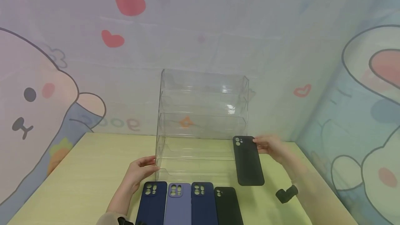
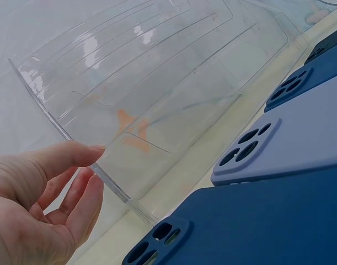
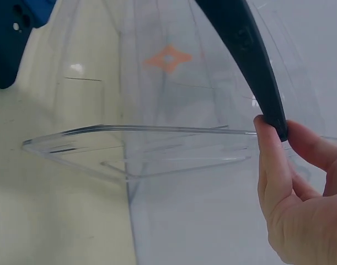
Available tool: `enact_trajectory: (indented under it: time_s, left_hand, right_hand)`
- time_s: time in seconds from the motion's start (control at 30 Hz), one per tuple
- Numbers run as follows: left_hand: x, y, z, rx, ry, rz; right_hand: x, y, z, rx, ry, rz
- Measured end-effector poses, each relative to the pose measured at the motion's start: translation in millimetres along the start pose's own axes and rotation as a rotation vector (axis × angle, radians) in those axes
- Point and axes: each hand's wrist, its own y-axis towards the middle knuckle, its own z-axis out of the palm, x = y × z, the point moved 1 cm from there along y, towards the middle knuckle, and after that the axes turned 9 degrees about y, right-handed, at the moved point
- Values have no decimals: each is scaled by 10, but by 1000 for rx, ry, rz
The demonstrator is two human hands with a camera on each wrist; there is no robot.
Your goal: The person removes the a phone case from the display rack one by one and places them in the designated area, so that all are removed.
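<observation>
A clear acrylic tiered rack stands on the table in front of the wall. My left hand pinches its left side edge, thumb on one face and fingers on the other, seen close in the left wrist view. Between thumb and fingers, my right hand holds a black phone case by its upper right corner. That case hangs upright at the rack's right side, camera cutouts at the top, overlapping the lower tiers in the head view. The right wrist view shows the case edge-on.
Along the near edge lie several phone cases in a row: dark blue, lavender, another dark blue and black. The pale yellow table extends to both sides. A cartoon-printed cloth hangs behind.
</observation>
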Motion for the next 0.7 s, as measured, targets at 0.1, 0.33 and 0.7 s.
enact_trajectory:
  time_s: [0.1, 0.33, 0.7]
  left_hand:
    - [-11, -7, 1, 0, 3, 2]
    - [-5, -4, -3, 5, 12, 2]
    - [-20, -20, -19, 2, 8, -2]
  right_hand:
    - [-106, -50, -27, 36, -7, 22]
    - [-335, -183, -91, 85, -25, 42]
    - [-721, -301, -190, 170, -7, 64]
